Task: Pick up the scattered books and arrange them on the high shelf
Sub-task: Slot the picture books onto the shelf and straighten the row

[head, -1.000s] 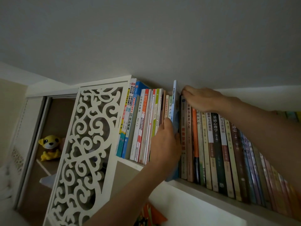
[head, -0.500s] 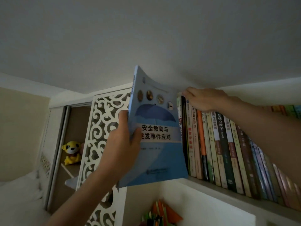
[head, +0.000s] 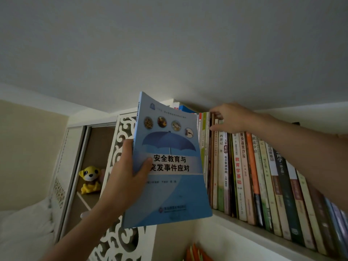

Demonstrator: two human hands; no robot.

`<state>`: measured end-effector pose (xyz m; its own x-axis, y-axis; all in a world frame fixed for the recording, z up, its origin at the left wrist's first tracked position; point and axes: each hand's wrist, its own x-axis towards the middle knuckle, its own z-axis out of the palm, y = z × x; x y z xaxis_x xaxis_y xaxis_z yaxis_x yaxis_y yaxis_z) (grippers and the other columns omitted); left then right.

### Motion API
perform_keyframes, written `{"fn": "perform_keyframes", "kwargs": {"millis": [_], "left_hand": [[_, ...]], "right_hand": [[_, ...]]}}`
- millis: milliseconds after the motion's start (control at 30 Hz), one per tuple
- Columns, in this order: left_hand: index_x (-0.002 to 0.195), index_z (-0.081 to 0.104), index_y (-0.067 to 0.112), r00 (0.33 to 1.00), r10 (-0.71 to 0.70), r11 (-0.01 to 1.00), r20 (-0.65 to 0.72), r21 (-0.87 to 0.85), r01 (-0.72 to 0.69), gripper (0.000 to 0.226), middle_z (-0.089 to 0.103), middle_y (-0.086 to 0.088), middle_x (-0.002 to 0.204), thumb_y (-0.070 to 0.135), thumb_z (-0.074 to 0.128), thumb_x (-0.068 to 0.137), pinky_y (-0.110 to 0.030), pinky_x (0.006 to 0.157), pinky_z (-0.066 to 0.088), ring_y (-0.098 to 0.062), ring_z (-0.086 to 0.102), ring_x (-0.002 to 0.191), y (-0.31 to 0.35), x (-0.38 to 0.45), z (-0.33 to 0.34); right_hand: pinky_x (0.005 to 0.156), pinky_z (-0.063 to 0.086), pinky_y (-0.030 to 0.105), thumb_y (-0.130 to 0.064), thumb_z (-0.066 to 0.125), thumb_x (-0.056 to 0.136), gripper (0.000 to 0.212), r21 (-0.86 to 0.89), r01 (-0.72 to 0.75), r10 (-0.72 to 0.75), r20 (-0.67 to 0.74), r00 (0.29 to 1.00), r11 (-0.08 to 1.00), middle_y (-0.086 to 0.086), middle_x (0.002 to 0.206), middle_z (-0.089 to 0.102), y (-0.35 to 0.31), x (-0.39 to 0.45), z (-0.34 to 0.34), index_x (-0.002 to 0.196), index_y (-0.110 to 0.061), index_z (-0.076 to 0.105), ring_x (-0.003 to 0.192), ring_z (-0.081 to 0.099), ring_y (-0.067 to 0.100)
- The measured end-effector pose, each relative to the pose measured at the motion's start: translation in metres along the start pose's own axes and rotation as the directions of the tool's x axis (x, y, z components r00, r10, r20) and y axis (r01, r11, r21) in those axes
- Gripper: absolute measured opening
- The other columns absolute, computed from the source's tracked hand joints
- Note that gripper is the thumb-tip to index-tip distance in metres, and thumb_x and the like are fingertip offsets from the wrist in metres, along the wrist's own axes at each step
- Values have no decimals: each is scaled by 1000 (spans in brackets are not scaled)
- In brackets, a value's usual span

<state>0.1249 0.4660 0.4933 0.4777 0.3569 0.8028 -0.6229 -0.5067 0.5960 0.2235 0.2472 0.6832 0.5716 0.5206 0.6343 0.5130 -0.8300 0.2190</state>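
Observation:
My left hand (head: 128, 178) grips a blue paperback with an umbrella on its cover (head: 169, 185), held upright in front of the high shelf (head: 244, 226), cover facing me. It hides the left part of the row. A row of upright books (head: 244, 176) fills the shelf to the right. My right hand (head: 229, 117) rests on the tops of the books near the row's left part, thumb and fingers spread around a few spines, just under the ceiling.
A white fretwork panel (head: 120, 140) stands at the shelf's left end. Behind it an open cupboard holds a yellow plush toy (head: 90, 179). The ceiling sits close above the book tops. Orange items (head: 195, 253) show below the shelf.
The blue book was pulled out of the row, where it stood spine-out, and turned cover toward me. My left hand moved left with it. My right hand stayed on the book tops.

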Motion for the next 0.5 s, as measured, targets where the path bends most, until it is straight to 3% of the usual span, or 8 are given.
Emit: {"fn": "perform_keyframes", "kwargs": {"millis": [67,167,300,500], "left_hand": [[107,39,25,1000,0,1000,11,-18,0,22,66,4,94,23,56,94,-26,50,57,-5,70,72,-1,1,4],[110,39,25,1000,-8,999,28,-45,10,24,66,5,96,23,57,93,-29,53,58,-6,70,74,-2,0,9],[112,40,27,999,-25,997,30,-73,28,26,67,4,98,22,58,93,-26,53,57,-6,70,74,-3,0,16],[102,41,33,999,-18,993,43,-119,23,24,66,3,97,20,58,93,-24,51,56,-7,70,75,-2,-1,18]], "right_hand": [[94,51,43,-30,72,83,46,41,-6,7,-13,1000,999,6,123,64,3,1,5,126,-20,58,110,62,22],[96,46,37,-31,71,84,56,43,-6,5,28,1000,999,5,133,58,7,-5,-4,135,-20,50,118,58,22],[85,54,35,-31,65,88,56,22,29,-32,143,989,999,3,128,61,6,-14,-8,139,-26,44,99,65,17],[84,53,38,-45,64,86,54,13,8,-9,69,998,1000,3,129,58,13,-11,-6,133,-28,42,105,62,21]]}}
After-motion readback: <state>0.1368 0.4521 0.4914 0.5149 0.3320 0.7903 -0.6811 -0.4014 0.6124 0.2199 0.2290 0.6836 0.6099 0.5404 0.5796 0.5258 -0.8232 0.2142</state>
